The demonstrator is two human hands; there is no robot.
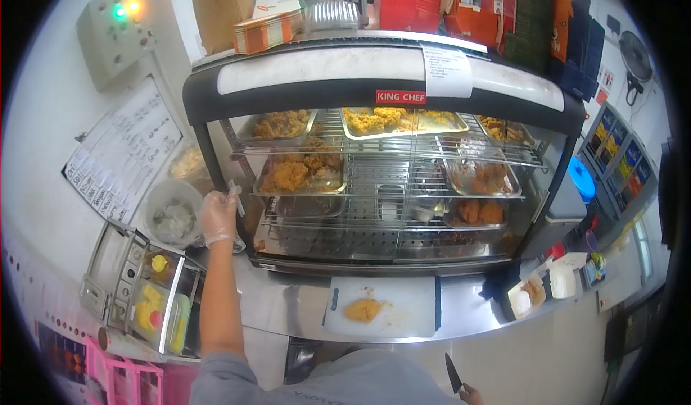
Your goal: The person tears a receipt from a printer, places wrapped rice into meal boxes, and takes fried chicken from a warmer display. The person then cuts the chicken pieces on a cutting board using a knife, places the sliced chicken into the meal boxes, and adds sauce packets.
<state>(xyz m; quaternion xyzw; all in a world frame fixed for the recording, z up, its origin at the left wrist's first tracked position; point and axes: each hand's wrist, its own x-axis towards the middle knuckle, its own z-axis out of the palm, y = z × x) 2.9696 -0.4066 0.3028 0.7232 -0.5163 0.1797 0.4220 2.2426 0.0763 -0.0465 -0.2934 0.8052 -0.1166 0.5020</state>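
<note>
My left hand (219, 216), in a clear plastic glove, reaches to the left end of the glass food warmer (403, 267). Its fingers are closed, and what they grip, if anything, I cannot make out. Low at the bottom edge, my right hand (471, 396) is partly in view and holds a knife (453, 372) with its blade pointing up. Between my arms lies a white cutting board (410, 319) with a flat piece of breaded fried chicken (363, 309) and crumbs on it.
Inside the warmer, trays of fried chicken (288, 176) sit on wire racks. A clear plastic tub (173, 212) stands left of my left hand, above containers of yellow food (149, 306). Open paper boxes (526, 298) are at the right. Cartons (410, 2) top the warmer.
</note>
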